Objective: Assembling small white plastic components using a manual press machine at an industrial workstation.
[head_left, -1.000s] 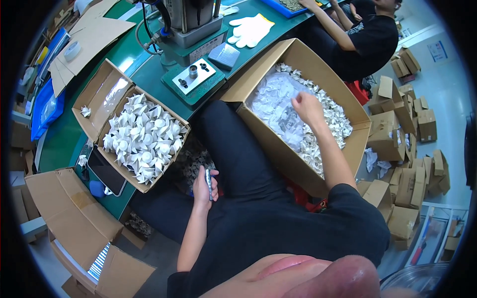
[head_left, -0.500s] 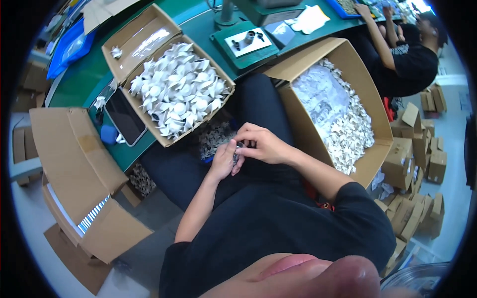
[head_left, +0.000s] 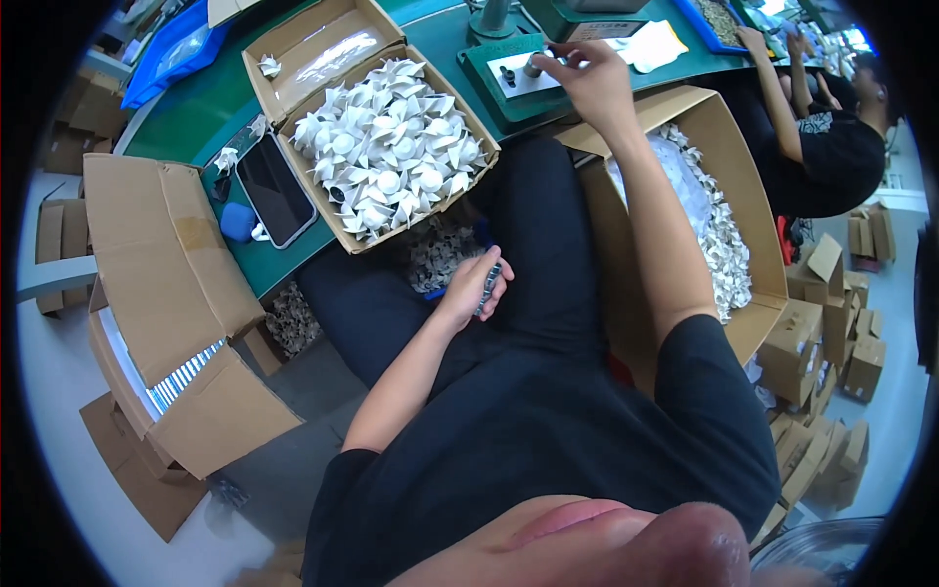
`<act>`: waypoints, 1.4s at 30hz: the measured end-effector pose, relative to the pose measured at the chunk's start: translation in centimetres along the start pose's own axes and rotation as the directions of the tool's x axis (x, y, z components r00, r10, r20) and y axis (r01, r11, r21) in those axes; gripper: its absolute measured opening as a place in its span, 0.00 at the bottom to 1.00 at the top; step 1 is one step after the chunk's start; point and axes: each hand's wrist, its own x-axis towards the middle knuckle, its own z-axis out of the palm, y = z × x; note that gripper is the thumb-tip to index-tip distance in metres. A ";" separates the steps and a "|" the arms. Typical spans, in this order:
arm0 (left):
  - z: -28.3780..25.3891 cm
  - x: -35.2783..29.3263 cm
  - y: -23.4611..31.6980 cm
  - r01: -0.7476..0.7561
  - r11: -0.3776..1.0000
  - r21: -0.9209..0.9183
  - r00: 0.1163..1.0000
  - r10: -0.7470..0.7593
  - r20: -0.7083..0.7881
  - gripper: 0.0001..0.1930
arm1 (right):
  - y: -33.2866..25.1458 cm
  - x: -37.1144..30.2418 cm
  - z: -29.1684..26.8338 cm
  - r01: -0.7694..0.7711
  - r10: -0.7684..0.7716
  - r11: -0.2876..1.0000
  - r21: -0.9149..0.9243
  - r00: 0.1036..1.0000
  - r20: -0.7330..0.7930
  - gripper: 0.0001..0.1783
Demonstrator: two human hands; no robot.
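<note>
My left hand [head_left: 469,293] rests above my lap, its fingers curled round several small dark metal pieces [head_left: 490,288] in a row. My right hand [head_left: 595,86] reaches to the fixture [head_left: 497,98] on the bench, a green block with a white plate. Its thumb and forefinger come together beside a short grey cylinder [head_left: 533,67] standing on that plate. Whatever sits between these fingertips is hidden. An open carton of white, pointed, fan-like parts [head_left: 396,147] is on the bench edge, left of the fixture.
Right of my legs stands a deep carton [head_left: 748,196] with small whitish parts and a clear plastic bag. A phone [head_left: 276,191] and blue case [head_left: 237,222] lie on the green bench. An open carton [head_left: 161,264] is at left. A co-worker [head_left: 831,157] sits at right.
My right hand has left my left hand and moved forward to the fixture. The left hand stays low with the metal pieces. The whole view has shifted slightly.
</note>
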 end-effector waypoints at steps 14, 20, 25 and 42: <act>-0.2 1.4 -0.4 0.073 0.985 0.156 0.990 -0.052 -0.130 0.26 | -0.1 3.2 0.4 -0.128 0.136 0.991 -0.047 0.951 0.276 0.18; -0.6 0.7 -0.9 0.071 0.991 0.112 0.986 -0.052 -0.159 0.26 | 1.1 2.2 -0.6 -0.133 0.059 0.979 0.155 0.912 0.405 0.15; -1.3 0.7 -0.8 0.053 0.991 0.123 0.986 -0.032 -0.166 0.25 | 0.8 2.2 -0.4 -0.094 -0.040 0.946 0.310 0.916 0.399 0.15; 4.1 0.1 6.4 -0.170 0.985 -0.023 0.893 0.164 0.419 0.33 | -2.5 -15.7 -3.2 -0.055 -0.233 0.864 0.500 0.838 0.494 0.18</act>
